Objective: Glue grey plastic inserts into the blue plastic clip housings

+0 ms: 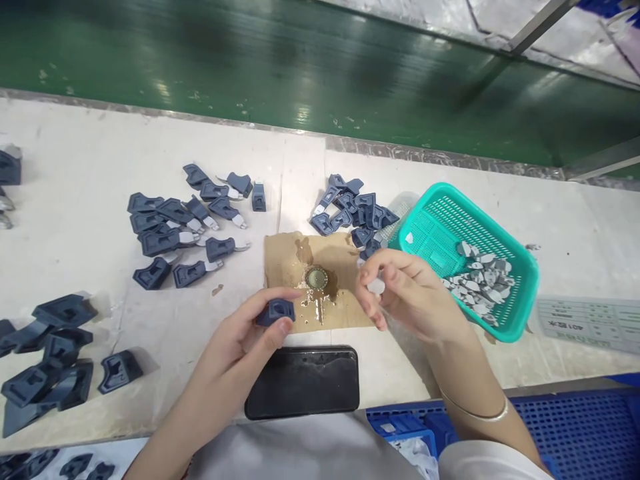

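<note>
My left hand [250, 340] grips a dark blue-grey plastic part [276, 311] between thumb and fingers, just left of a round greenish cap [317, 279]. Pinched in my right hand [410, 293] is a small pale grey-white piece [376, 286], held over the right edge of the cardboard. The cap sits on a brown cardboard sheet [280, 260] in a wet, shiny puddle. Right of my right hand stands a green plastic basket [525, 293] with many small grey-white pieces [480, 280] in it.
Dark parts lie in a centre pile [367, 207], a left group with light pieces attached [170, 213], and a pile at far left [55, 353]. A black phone [305, 383] lies near the table's front edge. A green belt [200, 60] runs behind; a labelled strip [585, 325] lies right.
</note>
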Demonstrator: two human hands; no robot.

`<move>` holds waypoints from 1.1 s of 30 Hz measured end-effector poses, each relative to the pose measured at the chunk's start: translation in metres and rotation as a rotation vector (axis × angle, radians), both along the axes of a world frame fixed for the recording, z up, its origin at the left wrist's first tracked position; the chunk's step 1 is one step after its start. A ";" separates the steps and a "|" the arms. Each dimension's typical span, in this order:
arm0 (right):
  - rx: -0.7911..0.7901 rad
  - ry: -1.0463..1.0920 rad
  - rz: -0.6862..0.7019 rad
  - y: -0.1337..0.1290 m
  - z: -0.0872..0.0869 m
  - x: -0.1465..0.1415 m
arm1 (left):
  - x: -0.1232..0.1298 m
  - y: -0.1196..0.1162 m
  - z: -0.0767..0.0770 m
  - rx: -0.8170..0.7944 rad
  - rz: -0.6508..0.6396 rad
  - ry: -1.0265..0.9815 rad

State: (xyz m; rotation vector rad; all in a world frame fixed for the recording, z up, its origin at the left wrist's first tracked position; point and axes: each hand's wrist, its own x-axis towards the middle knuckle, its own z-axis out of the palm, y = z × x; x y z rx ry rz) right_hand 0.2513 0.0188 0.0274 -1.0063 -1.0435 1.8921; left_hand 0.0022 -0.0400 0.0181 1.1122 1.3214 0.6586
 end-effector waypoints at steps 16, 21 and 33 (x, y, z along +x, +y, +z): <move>0.118 -0.291 -0.187 0.000 -0.012 -0.011 | -0.002 0.002 -0.008 -0.039 -0.044 -0.070; 0.362 -0.578 -0.136 -0.005 -0.012 -0.014 | 0.000 0.007 -0.011 0.047 0.013 -0.162; 0.629 -0.816 0.018 -0.005 -0.016 -0.013 | 0.000 0.009 -0.013 0.074 0.154 -0.265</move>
